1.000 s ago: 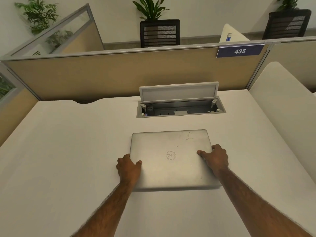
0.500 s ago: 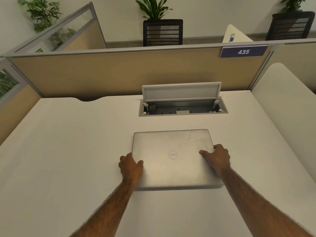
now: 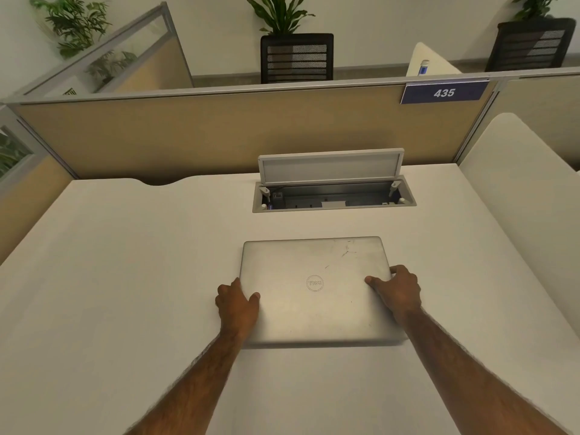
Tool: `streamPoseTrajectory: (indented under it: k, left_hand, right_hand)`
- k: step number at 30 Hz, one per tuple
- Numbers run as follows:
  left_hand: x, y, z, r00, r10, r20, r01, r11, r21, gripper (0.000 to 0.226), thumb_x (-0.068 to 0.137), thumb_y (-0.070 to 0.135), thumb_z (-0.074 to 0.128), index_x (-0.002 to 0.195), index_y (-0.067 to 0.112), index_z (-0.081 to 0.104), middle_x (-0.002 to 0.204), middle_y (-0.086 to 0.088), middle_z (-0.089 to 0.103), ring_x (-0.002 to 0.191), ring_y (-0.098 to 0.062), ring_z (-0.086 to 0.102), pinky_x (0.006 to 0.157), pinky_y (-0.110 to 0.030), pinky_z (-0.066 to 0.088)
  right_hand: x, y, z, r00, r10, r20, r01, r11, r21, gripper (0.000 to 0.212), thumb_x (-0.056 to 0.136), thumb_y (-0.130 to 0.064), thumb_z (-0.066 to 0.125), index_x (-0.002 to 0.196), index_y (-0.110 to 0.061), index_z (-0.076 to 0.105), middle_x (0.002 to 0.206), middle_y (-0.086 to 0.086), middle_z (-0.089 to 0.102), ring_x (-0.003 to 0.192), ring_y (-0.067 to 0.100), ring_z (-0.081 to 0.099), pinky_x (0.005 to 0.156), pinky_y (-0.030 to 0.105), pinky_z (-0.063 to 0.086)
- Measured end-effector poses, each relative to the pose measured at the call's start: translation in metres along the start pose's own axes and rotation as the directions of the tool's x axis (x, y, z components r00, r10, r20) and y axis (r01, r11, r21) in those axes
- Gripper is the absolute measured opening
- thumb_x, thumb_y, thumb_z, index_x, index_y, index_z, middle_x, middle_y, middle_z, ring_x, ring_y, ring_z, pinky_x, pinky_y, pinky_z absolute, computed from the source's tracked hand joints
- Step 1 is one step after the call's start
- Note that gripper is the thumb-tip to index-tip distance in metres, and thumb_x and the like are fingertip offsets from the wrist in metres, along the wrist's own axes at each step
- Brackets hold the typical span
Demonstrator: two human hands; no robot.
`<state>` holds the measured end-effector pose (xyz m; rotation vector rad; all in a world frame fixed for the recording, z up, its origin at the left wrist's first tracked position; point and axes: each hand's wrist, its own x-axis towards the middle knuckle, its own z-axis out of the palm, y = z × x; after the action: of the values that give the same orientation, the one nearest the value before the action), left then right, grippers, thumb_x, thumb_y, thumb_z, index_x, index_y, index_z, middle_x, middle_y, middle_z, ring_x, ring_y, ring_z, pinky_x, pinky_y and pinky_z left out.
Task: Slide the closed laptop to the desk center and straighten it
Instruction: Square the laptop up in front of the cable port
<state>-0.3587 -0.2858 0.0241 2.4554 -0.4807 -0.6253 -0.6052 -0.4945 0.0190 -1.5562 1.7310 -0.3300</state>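
- Closed laptop (image 3: 314, 290) lies flat on the desk (image 3: 125, 277), lid up, logo at lid centre. It sits at roughly mid-width of the desk, just short of the open cable box (image 3: 334, 196) at its 12 o'clock, with a bare strip of desk between them.
- Left hand (image 3: 238, 304) is clamped on the laptop's edge at 9 o'clock: thumb on top of the lid, fingers curled around the side. Whether the fingertips reach underneath cannot be told.
- Right hand (image 3: 397, 291) mirrors it at 3 o'clock: thumb laid on the lid, fingers wrapped over the right edge.
- Reason for the grip, as judged: opposing holds on the two short sides give control over rotation as well as sliding, so the case can be twisted flat on the surface without lifting.
- Alignment: far edge of the laptop runs close to parallel with the cable box's front rim; any remaining skew is slight, and the wide-angle lens makes it hard to call.
- Progress judgement: laptop looks centred and near square; only a fine trim and release seem left.
- Risk: uneven release from either hand could knock it askew again.
- Partition (image 3: 219, 133) with number plate (image 3: 444, 93) stands at 12 o'clock, well apart.
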Motion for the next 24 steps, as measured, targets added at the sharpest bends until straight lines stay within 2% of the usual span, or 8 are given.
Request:
streamPoseTrajectory:
  k: [4, 7, 11, 14, 16, 19, 22, 24]
  left_hand:
    - [-0.007, 0.001, 0.004, 0.998, 0.05, -0.028, -0.047, 0.993, 0.11, 0.06, 0.097, 0.028, 0.056, 0.149, 0.003, 0.037, 0.14, -0.021, 0.042, 0.133, -0.04, 0.039, 0.109, -0.046, 0.038]
    - [-0.011, -0.002, 0.01, 0.989, 0.128, -0.068, -0.117, 0.982, 0.147, 0.063, 0.099, 0.026, 0.052, 0.154, 0.003, 0.03, 0.146, -0.017, 0.04, 0.136, -0.036, 0.038, 0.113, -0.043, 0.035]
    - [-0.012, -0.008, 0.02, 0.927, 0.37, -0.066, -0.348, 0.91, 0.227, 0.067, 0.098, 0.023, 0.051, 0.158, 0.008, 0.025, 0.163, -0.015, 0.028, 0.152, -0.031, 0.025, 0.126, -0.04, 0.02]
    - [-0.015, -0.003, 0.026, 0.855, 0.518, 0.017, -0.5, 0.816, 0.289, 0.07, 0.097, 0.04, 0.037, 0.159, 0.011, 0.023, 0.168, -0.012, 0.018, 0.157, -0.028, 0.015, 0.128, -0.037, 0.01]
    - [-0.016, 0.001, 0.031, 0.811, 0.578, 0.083, -0.57, 0.751, 0.335, 0.078, 0.091, 0.05, 0.021, 0.16, 0.014, 0.019, 0.17, -0.008, 0.009, 0.158, -0.025, 0.007, 0.128, -0.037, 0.005]
    - [-0.016, -0.001, 0.041, 0.785, 0.601, 0.152, -0.603, 0.685, 0.408, 0.078, 0.093, 0.054, 0.013, 0.161, 0.018, 0.01, 0.17, -0.005, -0.002, 0.158, -0.024, -0.001, 0.127, -0.038, 0.0]
    - [-0.019, -0.006, 0.048, 0.777, 0.605, 0.172, -0.605, 0.641, 0.473, 0.072, 0.098, 0.052, 0.012, 0.162, 0.019, 0.011, 0.17, -0.004, 0.0, 0.158, -0.025, 0.003, 0.127, -0.039, -0.001]
    - [-0.019, -0.009, 0.049, 0.779, 0.604, 0.167, -0.592, 0.622, 0.512, 0.07, 0.1, 0.051, 0.015, 0.162, 0.018, 0.014, 0.17, -0.005, 0.005, 0.158, -0.026, 0.008, 0.123, -0.04, 0.001]
  right_hand:
    - [-0.011, 0.002, 0.001, 0.998, -0.05, -0.035, 0.047, 0.997, -0.069, 0.064, 0.078, -0.05, 0.075, 0.129, -0.015, 0.057, 0.126, 0.014, 0.054, 0.118, 0.037, 0.056, 0.097, 0.051, 0.048]
    - [-0.02, 0.005, 0.005, 0.991, -0.112, -0.071, 0.1, 0.984, -0.145, 0.062, 0.086, -0.049, 0.068, 0.134, -0.013, 0.053, 0.127, 0.016, 0.052, 0.123, 0.038, 0.05, 0.1, 0.05, 0.044]
    - [-0.033, 0.006, 0.013, 0.976, -0.155, -0.152, 0.119, 0.967, -0.225, 0.06, 0.089, -0.041, 0.065, 0.137, -0.01, 0.049, 0.128, 0.017, 0.051, 0.122, 0.039, 0.047, 0.097, 0.049, 0.041]
    - [-0.047, 0.006, 0.029, 0.908, -0.362, -0.209, 0.257, 0.878, -0.404, 0.063, 0.086, -0.034, 0.07, 0.138, -0.004, 0.051, 0.136, 0.024, 0.052, 0.126, 0.043, 0.049, 0.1, 0.053, 0.04]
    - [-0.054, 0.005, 0.044, 0.833, -0.533, -0.15, 0.399, 0.766, -0.504, 0.063, 0.086, -0.03, 0.069, 0.139, -0.002, 0.052, 0.142, 0.026, 0.052, 0.133, 0.045, 0.048, 0.108, 0.056, 0.035]
    - [-0.067, 0.0, 0.063, 0.72, -0.694, 0.014, 0.574, 0.584, -0.573, 0.059, 0.088, -0.031, 0.048, 0.14, -0.003, 0.054, 0.147, 0.022, 0.052, 0.138, 0.041, 0.047, 0.115, 0.053, 0.021]
    - [-0.077, -0.005, 0.074, 0.68, -0.715, 0.161, 0.645, 0.481, -0.594, 0.061, 0.09, -0.033, 0.04, 0.144, -0.006, 0.052, 0.152, 0.016, 0.049, 0.143, 0.037, 0.044, 0.116, 0.052, 0.018]
    - [-0.078, -0.004, 0.079, 0.688, -0.697, 0.201, 0.649, 0.468, -0.6, 0.061, 0.093, -0.036, 0.038, 0.146, -0.008, 0.05, 0.156, 0.014, 0.045, 0.146, 0.035, 0.04, 0.116, 0.051, 0.017]
